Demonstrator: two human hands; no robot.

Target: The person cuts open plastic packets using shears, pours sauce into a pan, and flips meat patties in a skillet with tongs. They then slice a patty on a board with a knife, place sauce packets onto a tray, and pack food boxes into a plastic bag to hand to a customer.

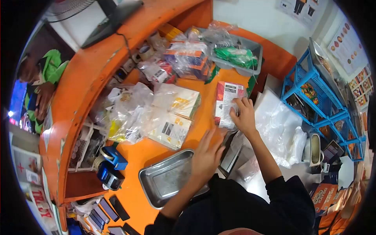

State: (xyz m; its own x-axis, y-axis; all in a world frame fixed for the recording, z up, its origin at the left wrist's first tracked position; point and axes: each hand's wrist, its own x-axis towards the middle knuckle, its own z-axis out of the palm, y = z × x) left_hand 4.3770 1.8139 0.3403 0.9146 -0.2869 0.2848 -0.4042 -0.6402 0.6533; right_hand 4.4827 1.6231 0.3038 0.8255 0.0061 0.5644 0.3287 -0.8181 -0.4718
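My right hand [244, 116] is at the right side of a red-and-white packet [226, 102] in clear plastic, with curled fingers and thumb on its edge. The packet lies on the orange counter and carries a printed label. My left hand [206, 156] is slightly blurred, its fingers stretched out and holding nothing. It hovers over the right side of a shallow metal tray [164, 181], just below the packet. Left of the packet lie two plastic-wrapped white packs, an upper pack [178, 100] and a lower labelled pack [170, 131].
Crumpled clear bags [131, 107] lie at left, near a blue tape dispenser [111, 166]. A grey bin [256, 58] with a green bag stands at the back. Clear plastic bags [280, 121] and a blue rack [313, 94] are at right. Several phones [117, 207] lie front left. Another person [45, 90] is beyond the counter.
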